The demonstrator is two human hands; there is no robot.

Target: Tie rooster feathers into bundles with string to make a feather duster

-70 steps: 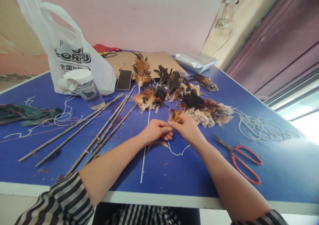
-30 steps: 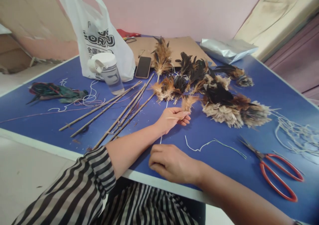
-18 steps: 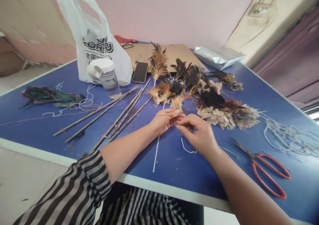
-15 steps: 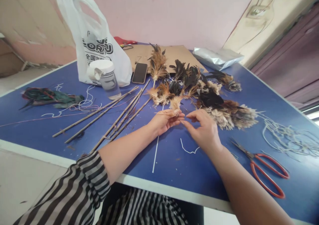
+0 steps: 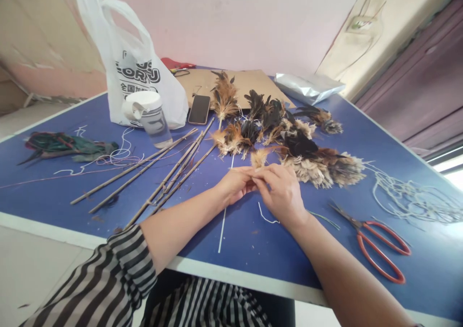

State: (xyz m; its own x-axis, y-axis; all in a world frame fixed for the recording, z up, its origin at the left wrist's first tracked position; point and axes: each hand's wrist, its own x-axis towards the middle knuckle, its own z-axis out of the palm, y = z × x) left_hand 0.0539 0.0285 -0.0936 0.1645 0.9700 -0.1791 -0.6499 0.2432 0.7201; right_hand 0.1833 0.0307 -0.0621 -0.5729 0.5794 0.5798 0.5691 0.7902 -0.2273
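My left hand (image 5: 237, 184) is closed, its fingers curled around the base of a small tuft of tan feathers (image 5: 259, 158) that sticks up past them. Against it presses my right hand (image 5: 284, 192), thumb and fingers pinched together at the left fingertips. What the right fingers pinch is hidden. Bunches of black and brown feathers (image 5: 300, 144) and pale grey-white feathers (image 5: 313, 169) lie just beyond the hands. Beneath them on the blue table are a short white string (image 5: 265, 214) and a thin green string (image 5: 327, 219).
Red-handled scissors (image 5: 378, 242) lie at the right, near tangled pale string (image 5: 405, 197). Thin sticks (image 5: 170, 184) spread out at left. Behind them stand a lidded clear cup (image 5: 155, 124) and a white plastic bag (image 5: 144, 71), with a phone (image 5: 198, 110) beside.
My right hand has moved left and now meets the left hand, where a small gap showed before. The tan tuft stands more upright above the fingers. The view has shifted slightly.
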